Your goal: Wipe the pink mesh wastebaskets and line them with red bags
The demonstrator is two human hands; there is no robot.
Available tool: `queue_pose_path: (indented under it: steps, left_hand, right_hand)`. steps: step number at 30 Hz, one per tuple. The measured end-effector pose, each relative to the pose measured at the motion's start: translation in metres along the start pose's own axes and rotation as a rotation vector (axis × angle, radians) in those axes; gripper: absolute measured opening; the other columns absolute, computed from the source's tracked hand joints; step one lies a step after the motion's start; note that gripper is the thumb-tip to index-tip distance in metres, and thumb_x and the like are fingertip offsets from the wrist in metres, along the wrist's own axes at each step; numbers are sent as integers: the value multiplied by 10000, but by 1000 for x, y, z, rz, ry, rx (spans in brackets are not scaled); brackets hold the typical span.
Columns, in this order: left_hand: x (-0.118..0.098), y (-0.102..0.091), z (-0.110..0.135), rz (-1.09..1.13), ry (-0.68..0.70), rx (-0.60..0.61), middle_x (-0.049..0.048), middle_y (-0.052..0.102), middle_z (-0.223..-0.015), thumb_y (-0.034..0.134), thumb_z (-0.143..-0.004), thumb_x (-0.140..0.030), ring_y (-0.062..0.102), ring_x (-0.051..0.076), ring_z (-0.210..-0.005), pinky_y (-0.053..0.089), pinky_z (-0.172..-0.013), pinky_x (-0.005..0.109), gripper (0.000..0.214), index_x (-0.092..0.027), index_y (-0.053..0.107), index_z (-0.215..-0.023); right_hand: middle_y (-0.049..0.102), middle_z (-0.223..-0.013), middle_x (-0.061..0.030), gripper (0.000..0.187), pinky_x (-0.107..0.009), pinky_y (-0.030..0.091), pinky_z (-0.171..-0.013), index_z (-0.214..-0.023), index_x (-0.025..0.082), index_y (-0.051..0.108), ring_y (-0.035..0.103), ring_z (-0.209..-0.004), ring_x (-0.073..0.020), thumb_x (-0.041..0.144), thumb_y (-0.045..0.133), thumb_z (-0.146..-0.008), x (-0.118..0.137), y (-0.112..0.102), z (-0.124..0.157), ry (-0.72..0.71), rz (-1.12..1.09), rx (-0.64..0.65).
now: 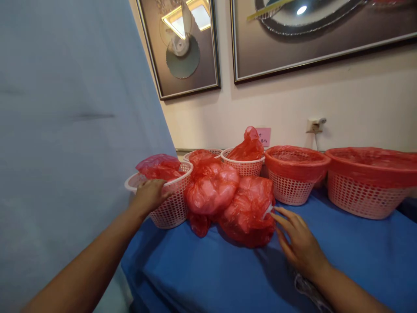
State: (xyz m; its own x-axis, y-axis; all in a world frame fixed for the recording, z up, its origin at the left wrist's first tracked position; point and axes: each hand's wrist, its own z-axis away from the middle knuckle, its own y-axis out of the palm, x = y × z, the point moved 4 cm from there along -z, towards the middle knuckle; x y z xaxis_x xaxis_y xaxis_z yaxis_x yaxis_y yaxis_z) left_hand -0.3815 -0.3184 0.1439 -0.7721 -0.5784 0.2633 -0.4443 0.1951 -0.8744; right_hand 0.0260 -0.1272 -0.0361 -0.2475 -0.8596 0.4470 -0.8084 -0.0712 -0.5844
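Note:
My left hand [150, 195] grips the near rim of a white mesh basket [171, 206] that has a crumpled red plastic bag [159, 167] inside it. My right hand [298, 241] lies on the blue tablecloth [202, 274] with fingers stretched out, fingertips touching a bundle of red plastic bags [250, 211]. A second puffed red bag [211, 187] sits between the basket and that bundle.
Two more white baskets [243, 167] stand behind, one with a loose red bag. Two baskets lined with red bags [295, 174] [369, 180] stand at the right. A pale blue panel [65, 130] fills the left. Framed pictures and a wall socket [315, 125] hang behind.

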Motion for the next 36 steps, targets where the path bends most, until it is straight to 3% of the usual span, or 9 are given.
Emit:
queue_pose_path:
  steps: [3, 7, 11, 15, 21, 26, 30, 33, 36]
  left_hand:
    - [-1, 0, 3, -42, 5, 41, 182, 753, -1010, 460, -918, -369, 688, 348, -991, 475, -853, 406, 318, -155, 689, -972]
    - [-6, -3, 5, -21, -15, 43, 171, 755, -962, 456, -910, -372, 697, 324, -931, 478, -783, 361, 312, -162, 682, -959]
    - [-5, -8, 5, -5, -28, 46, 183, 754, -935, 475, -891, -369, 702, 336, -892, 482, -752, 367, 301, -162, 694, -897]
    - [9, -21, 6, -44, -83, 69, 170, 755, -926, 454, -917, -364, 710, 339, -856, 479, -700, 366, 306, -167, 688, -904]
    - [32, -57, 20, -132, -103, -33, 81, 720, -863, 468, -950, -377, 686, 304, -827, 485, -689, 339, 292, -160, 660, -920]
    - [36, -96, 44, -230, -180, -190, 28, 629, -750, 487, -932, -425, 633, 243, -762, 525, -736, 356, 318, -169, 658, -850]
    - [12, -137, 63, -177, -131, -452, 51, 588, -786, 371, -947, -504, 624, 285, -811, 539, -798, 442, 424, -208, 670, -899]
    - [-17, -171, 69, -28, -98, -639, 47, 527, -753, 319, -946, -602, 626, 302, -846, 527, -860, 457, 512, -247, 689, -924]
    - [-51, -199, 64, 184, -56, -731, 20, 551, -737, 394, -913, -693, 637, 264, -775, 526, -861, 453, 551, -253, 716, -992]
  right_hand:
    - [385, -1588, -55, 503, -572, 306, -1177, -1463, 313, 491, 350, -1454, -325, 338, 456, -963, 70, 16, -58, -209, 15, 124]
    - [151, -1685, -28, 582, -623, 205, -1183, -1518, 361, 395, 134, -1526, -370, 428, 519, -954, 130, 78, -132, -286, 57, 352]
    - [104, -1693, -43, 617, -643, 154, -1177, -1515, 373, 392, 45, -1537, -382, 506, 549, -933, 138, 138, -173, -238, 89, 464]
    - [265, -1643, -104, 582, -627, 238, -1144, -1492, 315, 445, 208, -1498, -394, 523, 500, -951, 112, 169, -172, -72, 104, 530]
    - [303, -1622, -104, 573, -588, 258, -1139, -1507, 322, 412, 276, -1470, -367, 507, 463, -968, 93, 171, -156, -13, 90, 514]
    - [343, -1609, -102, 624, -590, 277, -1137, -1480, 307, 465, 318, -1455, -366, 649, 348, -972, 92, 167, -164, 17, 39, 534]
    - [428, -1563, -97, 613, -551, 329, -1127, -1430, 295, 534, 383, -1430, -320, 604, 198, -1020, 84, 164, -169, 34, 4, 546]
    - [413, -1571, -112, 542, -555, 315, -1136, -1440, 270, 521, 367, -1435, -340, 551, 343, -1012, 83, 159, -162, 16, 5, 532]
    - [395, -1578, -129, 539, -567, 297, -1140, -1455, 237, 494, 360, -1428, -367, 490, 472, -981, 90, 154, -147, -1, 21, 494]
